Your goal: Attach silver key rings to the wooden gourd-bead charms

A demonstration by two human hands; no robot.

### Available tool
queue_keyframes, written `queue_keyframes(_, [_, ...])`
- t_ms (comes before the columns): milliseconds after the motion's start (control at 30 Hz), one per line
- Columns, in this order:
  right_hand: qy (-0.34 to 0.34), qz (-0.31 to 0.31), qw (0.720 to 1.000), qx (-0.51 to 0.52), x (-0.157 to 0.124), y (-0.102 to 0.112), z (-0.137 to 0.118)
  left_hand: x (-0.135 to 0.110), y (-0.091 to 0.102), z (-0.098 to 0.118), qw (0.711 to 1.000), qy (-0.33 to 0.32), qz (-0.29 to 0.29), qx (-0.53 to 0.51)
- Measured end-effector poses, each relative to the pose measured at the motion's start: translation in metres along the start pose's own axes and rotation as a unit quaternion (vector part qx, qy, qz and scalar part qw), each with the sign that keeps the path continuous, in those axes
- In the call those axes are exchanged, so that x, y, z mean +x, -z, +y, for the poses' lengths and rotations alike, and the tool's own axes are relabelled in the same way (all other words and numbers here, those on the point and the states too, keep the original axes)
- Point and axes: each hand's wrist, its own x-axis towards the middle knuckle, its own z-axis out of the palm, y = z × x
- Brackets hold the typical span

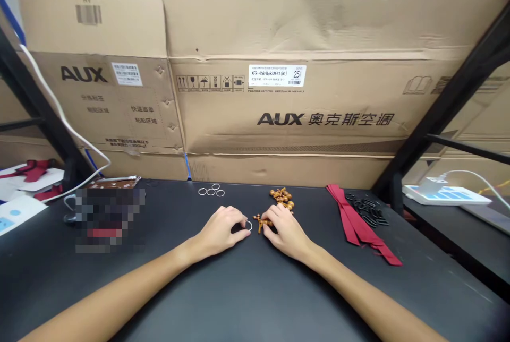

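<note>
Between the thumb and fingers of my left hand (223,231) is a metal split ring (249,225), just above the dark table. My right hand (286,229) pinches a small brown gourd-shaped pendant (265,222) with a knotted cord, close to the ring but apart from it. Behind my right hand lies a small heap of similar brown gourd pendants (282,194), partly covered by the fingers. Farther back, to the left, several more metal rings (220,193) lie together on the table.
Red ribbon strips (360,220) and a pile of black clasps (366,209) lie to the right. At the left sits a blurred-out object (109,220). Cardboard boxes (319,135) wall off the back, with a black rack post (434,103) and a white power strip (446,194) at the right.
</note>
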Motion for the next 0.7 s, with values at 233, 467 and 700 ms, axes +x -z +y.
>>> queue_keyframes(233, [0.022,-0.011,0.998,0.050,-0.0004,0.0018,0.0012,-0.0001,0.0002,0.0017,1.000,-0.006,0.002,0.002])
queue_keyframes(467, [0.017,0.005,0.998,0.068,-0.0005,0.0042,-0.0013,-0.0016,0.0026,0.0039,1.000,-0.022,-0.007,-0.002])
queue_keyframes(700, [-0.003,-0.009,0.998,0.070,0.0004,0.0000,-0.0008,-0.0003,0.0015,0.0024,1.000,-0.021,-0.023,0.003])
